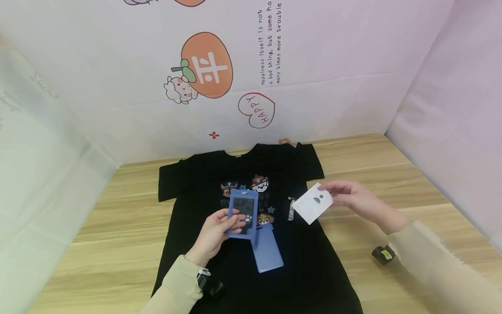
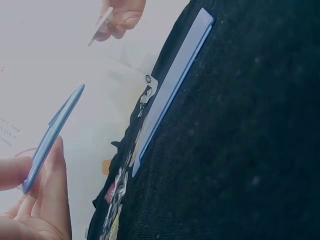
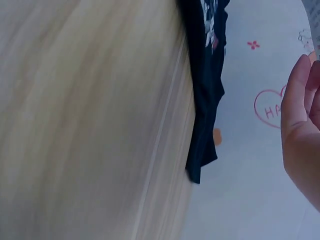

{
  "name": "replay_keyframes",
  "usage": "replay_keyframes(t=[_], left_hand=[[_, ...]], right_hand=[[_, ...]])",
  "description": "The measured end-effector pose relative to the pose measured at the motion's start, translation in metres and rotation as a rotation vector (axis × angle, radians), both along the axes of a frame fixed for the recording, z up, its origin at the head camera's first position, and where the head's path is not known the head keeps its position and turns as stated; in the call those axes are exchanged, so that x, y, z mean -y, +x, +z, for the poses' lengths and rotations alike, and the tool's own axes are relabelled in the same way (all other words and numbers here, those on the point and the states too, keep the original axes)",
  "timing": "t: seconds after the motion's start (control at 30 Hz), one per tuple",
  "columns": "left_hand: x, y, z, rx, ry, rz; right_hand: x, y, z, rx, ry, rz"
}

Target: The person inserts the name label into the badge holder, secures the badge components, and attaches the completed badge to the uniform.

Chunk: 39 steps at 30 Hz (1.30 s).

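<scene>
My left hand [image 1: 211,235] pinches a blue badge holder [image 1: 254,213] with a see-through window and a small paw print, raised above a black T-shirt [image 1: 196,187]. In the left wrist view the holder [image 2: 56,131] appears edge-on between thumb and fingers. To the right, my right hand [image 1: 357,201] pinches a white card [image 1: 310,207] with a dark round mark by one corner. A second flat blue piece [image 1: 268,253] lies on the shirt just below the holder. Near the card, a badge clip [image 1: 291,211] rests on the shirt. The right wrist view shows my right hand [image 3: 302,120] only partly.
The shirt, printed with cartoon dogs, is spread over a wooden table [image 1: 117,244]. A white printed cloth [image 1: 313,96] stands behind the table, with pale cloth at both sides. Black camera mounts [image 1: 383,254] sit at my wrists.
</scene>
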<state>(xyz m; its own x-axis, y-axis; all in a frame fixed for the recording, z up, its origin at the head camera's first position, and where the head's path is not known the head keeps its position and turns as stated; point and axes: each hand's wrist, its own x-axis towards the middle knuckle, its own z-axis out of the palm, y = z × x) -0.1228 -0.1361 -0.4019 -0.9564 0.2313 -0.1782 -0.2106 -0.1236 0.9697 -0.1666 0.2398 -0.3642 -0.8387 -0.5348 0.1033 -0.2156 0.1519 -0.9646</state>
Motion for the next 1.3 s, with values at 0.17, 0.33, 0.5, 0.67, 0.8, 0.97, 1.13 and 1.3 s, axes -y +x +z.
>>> replay_keyframes(t=[0.17,0.33,0.5,0.67,0.8,0.97,1.13,1.3], left_hand=[[-0.002,0.001,0.0,0.002,-0.002,-0.006],[-0.004,0.002,0.0,0.001,-0.003,-0.01],[-0.007,0.003,0.0,0.006,0.009,-0.019],[-0.01,0.002,0.0,0.015,0.025,-0.028],[-0.011,0.002,0.001,0.005,0.025,-0.041],[-0.014,0.002,0.002,0.003,0.014,-0.056],[-0.019,0.002,0.004,-0.001,-0.011,-0.057],[-0.025,0.002,0.005,-0.009,-0.018,-0.055]], right_hand=[[0.007,0.004,0.0,-0.055,0.028,0.057],[0.013,0.006,0.001,-0.045,0.055,0.032],[0.018,0.008,0.003,-0.052,0.072,-0.027],[0.021,0.009,0.005,-0.086,0.052,-0.088],[0.025,0.009,0.006,-0.097,0.02,-0.099],[0.03,0.008,0.013,-0.089,0.127,-0.123],[0.039,0.007,0.018,-0.08,0.165,-0.135],[0.054,0.003,0.022,-0.089,0.156,-0.16]])
